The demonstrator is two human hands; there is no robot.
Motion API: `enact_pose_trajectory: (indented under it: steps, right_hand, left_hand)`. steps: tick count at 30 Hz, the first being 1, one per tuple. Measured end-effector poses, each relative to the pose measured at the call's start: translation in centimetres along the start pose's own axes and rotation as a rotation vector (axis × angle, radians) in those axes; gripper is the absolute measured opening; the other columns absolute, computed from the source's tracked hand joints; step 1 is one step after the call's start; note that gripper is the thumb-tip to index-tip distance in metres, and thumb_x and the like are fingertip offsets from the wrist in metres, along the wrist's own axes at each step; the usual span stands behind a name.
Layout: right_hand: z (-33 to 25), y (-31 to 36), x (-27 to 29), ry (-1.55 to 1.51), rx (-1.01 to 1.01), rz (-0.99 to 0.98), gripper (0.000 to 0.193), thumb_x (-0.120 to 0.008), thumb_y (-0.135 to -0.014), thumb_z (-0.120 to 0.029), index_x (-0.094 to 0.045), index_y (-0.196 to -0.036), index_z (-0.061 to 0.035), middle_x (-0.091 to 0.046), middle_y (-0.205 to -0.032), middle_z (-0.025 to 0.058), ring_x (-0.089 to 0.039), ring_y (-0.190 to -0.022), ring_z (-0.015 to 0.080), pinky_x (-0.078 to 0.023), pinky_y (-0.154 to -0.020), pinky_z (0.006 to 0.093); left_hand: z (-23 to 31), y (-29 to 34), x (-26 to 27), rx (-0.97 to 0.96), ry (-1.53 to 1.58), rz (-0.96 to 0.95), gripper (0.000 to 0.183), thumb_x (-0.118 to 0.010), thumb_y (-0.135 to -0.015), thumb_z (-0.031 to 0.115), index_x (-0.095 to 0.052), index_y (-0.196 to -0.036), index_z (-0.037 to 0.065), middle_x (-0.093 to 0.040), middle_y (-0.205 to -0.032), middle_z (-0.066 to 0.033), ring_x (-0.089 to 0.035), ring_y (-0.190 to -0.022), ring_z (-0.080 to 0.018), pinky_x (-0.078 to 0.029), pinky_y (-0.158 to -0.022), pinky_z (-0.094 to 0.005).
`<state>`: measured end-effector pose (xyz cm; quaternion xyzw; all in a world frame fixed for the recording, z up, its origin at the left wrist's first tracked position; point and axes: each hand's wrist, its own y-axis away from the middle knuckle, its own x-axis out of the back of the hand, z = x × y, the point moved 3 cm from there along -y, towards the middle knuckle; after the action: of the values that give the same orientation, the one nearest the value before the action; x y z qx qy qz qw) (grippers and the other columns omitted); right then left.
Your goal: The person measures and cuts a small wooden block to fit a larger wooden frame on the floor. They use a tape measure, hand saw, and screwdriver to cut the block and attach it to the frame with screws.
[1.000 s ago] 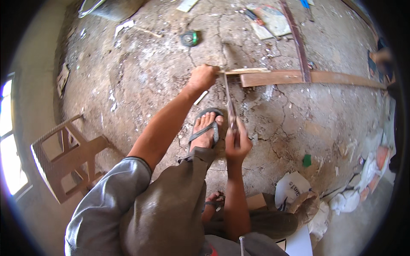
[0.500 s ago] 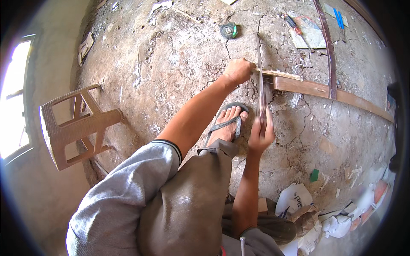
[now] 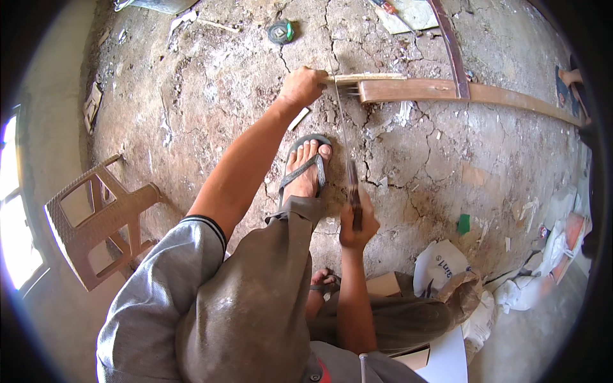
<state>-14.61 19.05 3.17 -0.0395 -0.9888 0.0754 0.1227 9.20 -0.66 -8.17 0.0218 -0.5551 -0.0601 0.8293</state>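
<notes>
head view: near the upper middle of the frame, the left hand (image 3: 303, 87) is bunched into a fist around the left end of a thin wood strip (image 3: 370, 78). the strip runs rightward along the upper edge of a brown plank (image 3: 412, 91); whether it rests on the plank, i cannot tell. below and to the right of center, the right hand (image 3: 359, 225) has its fingers closed about the dark handle of a saw (image 3: 352, 179); they are slightly blurred. the narrow blade points up the frame and crosses the strip just right of the left fist. a dark red bar (image 3: 450, 48) lies across the plank at upper right. a tape measure (image 3: 280, 32) sits at top center, a brown stool (image 3: 105, 220) at left, and a sandaled foot (image 3: 305, 167) mid-frame.
</notes>
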Motion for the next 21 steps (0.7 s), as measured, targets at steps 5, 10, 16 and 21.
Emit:
enact_pose_trajectory:
  steps: [5,10,16,21]
  right_hand:
    - [2.8,-4.0,-2.5,-0.072,-0.116,-0.113,0.044,-0.07,-0.097,-0.013,-0.061,-0.136,0.0043,-0.077,-0.108,0.017,-0.073,-0.088,0.0189,-0.058,-0.08,0.0326]
    - [4.8,-4.5,-3.1,0.205,-0.255,-0.294,0.062,-0.068,-0.097,-0.016,-0.047,-0.153,0.0003,-0.071,-0.122,0.024,-0.072,-0.101,0.027,-0.055,-0.089,0.0374]
    - [2.0,-5.3,-3.5,0.24,-0.387,-0.311,0.052,-0.064,-0.1,-0.027,-0.058,-0.144,-0.0001,-0.072,-0.118,0.0285,-0.072,-0.109,0.0401,-0.056,-0.09,0.0433]
    - [1.7,-2.4,-2.0,0.281,-0.24,-0.179,0.043,-0.056,-0.105,-0.016,-0.059,-0.143,0.0041,-0.073,-0.125,0.0237,-0.073,-0.11,0.0294,-0.055,-0.094,0.0385]
  left_hand:
    - [-0.1,-0.7,0.6,-0.036,-0.021,-0.061,0.016,-0.075,-0.087,0.022,-0.074,-0.098,0.011,-0.074,-0.086,-0.0181,-0.073,-0.085,-0.0417,-0.059,-0.075,-0.0512]
    - [0.3,-2.7,0.5,0.049,-0.169,-0.296,0.019,-0.067,-0.084,0.011,-0.078,-0.099,0.009,-0.076,-0.094,-0.0216,-0.075,-0.092,-0.0393,-0.061,-0.081,-0.0491]
    - [0.8,-2.1,0.7,0.087,-0.09,-0.28,0.023,-0.062,-0.087,0.014,-0.08,-0.096,0.003,-0.076,-0.101,-0.0244,-0.076,-0.098,-0.0397,-0.062,-0.085,-0.0494]
    - [0.8,-1.5,1.5,0.043,-0.049,-0.239,0.019,-0.064,-0.085,0.014,-0.08,-0.092,0.007,-0.077,-0.097,-0.0205,-0.076,-0.094,-0.0378,-0.062,-0.085,-0.0476]
